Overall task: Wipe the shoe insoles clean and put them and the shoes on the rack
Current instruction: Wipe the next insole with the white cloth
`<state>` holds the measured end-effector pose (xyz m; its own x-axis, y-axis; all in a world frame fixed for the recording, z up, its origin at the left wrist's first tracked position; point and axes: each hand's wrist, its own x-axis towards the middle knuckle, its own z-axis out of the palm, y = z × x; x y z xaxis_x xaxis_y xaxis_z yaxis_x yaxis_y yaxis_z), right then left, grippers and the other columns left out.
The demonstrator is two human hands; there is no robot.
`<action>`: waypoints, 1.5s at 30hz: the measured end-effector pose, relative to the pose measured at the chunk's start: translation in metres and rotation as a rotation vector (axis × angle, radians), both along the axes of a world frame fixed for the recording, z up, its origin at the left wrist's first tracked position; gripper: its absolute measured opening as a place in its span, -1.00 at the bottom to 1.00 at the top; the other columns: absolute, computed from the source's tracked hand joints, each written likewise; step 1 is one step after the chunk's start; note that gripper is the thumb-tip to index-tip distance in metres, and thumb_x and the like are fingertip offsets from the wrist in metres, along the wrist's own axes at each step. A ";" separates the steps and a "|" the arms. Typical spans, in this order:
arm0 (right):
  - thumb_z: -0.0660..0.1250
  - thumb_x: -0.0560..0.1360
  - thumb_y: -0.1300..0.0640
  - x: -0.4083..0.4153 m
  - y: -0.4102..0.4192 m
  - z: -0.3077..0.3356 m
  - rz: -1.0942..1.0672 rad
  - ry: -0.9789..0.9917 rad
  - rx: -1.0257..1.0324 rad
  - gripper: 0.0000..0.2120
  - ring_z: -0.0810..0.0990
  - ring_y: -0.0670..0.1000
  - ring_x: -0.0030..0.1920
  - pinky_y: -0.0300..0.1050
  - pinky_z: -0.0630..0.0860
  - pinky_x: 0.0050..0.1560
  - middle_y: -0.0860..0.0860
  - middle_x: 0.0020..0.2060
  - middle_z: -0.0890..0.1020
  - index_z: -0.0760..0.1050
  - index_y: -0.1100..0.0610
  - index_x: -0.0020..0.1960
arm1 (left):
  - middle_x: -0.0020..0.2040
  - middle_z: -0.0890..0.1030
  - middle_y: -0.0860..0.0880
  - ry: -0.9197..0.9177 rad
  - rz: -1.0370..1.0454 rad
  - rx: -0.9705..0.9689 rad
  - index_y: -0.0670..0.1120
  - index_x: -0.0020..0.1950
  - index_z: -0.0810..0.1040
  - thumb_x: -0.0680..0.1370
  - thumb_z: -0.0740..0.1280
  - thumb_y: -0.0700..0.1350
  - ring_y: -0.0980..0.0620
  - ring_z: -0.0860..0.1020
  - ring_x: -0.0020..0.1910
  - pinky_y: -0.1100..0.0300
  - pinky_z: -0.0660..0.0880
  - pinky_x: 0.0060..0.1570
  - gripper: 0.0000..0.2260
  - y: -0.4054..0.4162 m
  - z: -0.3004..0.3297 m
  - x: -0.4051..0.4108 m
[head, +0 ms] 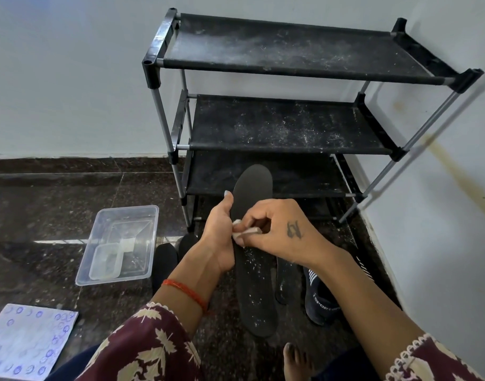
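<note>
Left hand gripping insole edge, rack beyond

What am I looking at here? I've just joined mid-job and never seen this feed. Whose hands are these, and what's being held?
There is one picture, from a camera worn on a person's head, looking down. No machine is involved. The left hand grips a dusty black insole; the right hand pinches a white wipe against it. On the dark floor lie a clear plastic tub, another insole and a dark shoe. The black rack behind holds only dust.
</note>
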<state>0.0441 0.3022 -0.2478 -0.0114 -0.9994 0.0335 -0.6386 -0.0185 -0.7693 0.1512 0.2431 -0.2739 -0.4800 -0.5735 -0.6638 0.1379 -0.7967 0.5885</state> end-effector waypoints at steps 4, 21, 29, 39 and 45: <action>0.49 0.31 0.22 -0.010 -0.001 -0.001 -0.025 0.067 0.046 -0.90 0.59 -0.20 -0.23 -0.30 0.52 -0.18 -0.13 -0.29 0.65 0.66 0.05 -0.21 | -0.12 0.66 -0.18 0.040 -0.006 -0.011 -0.17 0.10 0.59 0.60 0.06 0.17 -0.11 0.62 -0.18 0.03 0.55 -0.10 -0.52 0.001 -0.003 -0.002; 0.46 0.37 0.20 -0.012 -0.003 -0.007 -0.346 0.162 0.010 -0.78 0.60 -0.09 -0.08 -0.32 0.49 -0.08 -0.04 -0.10 0.66 0.63 0.04 0.00 | -0.18 0.67 -0.18 0.204 -0.176 0.029 -0.18 -0.04 0.65 0.58 -0.09 0.30 -0.09 0.65 -0.28 0.04 0.56 -0.19 -0.31 0.006 0.006 -0.003; 0.45 0.39 0.25 -0.009 0.001 0.003 -0.073 -0.123 0.078 -0.87 0.64 -0.10 -0.21 -0.37 0.52 -0.44 -0.09 -0.18 0.65 0.67 0.09 -0.09 | -0.21 0.65 -0.25 0.144 -0.196 0.047 -0.27 -0.05 0.61 0.56 -0.03 0.32 -0.14 0.65 -0.31 -0.01 0.51 -0.13 -0.29 0.003 0.004 0.000; 0.40 0.38 0.28 -0.028 -0.001 -0.008 -0.240 0.233 -0.098 -0.81 0.57 -0.09 -0.15 -0.21 0.55 -0.12 -0.03 -0.14 0.63 0.66 0.03 -0.10 | -0.05 0.65 -0.21 0.205 -0.145 0.031 -0.16 0.09 0.59 0.58 -0.08 0.30 -0.15 0.62 -0.14 -0.06 0.54 -0.06 -0.35 0.003 0.005 -0.003; 0.44 0.39 0.24 -0.010 -0.002 -0.003 -0.127 -0.042 0.011 -0.86 0.61 -0.15 -0.19 -0.45 0.46 -0.37 -0.19 -0.21 0.59 0.65 0.06 -0.10 | -0.20 0.65 -0.24 0.174 -0.179 0.026 -0.26 -0.02 0.59 0.57 -0.07 0.32 -0.13 0.65 -0.29 0.01 0.54 -0.11 -0.29 0.003 0.004 -0.002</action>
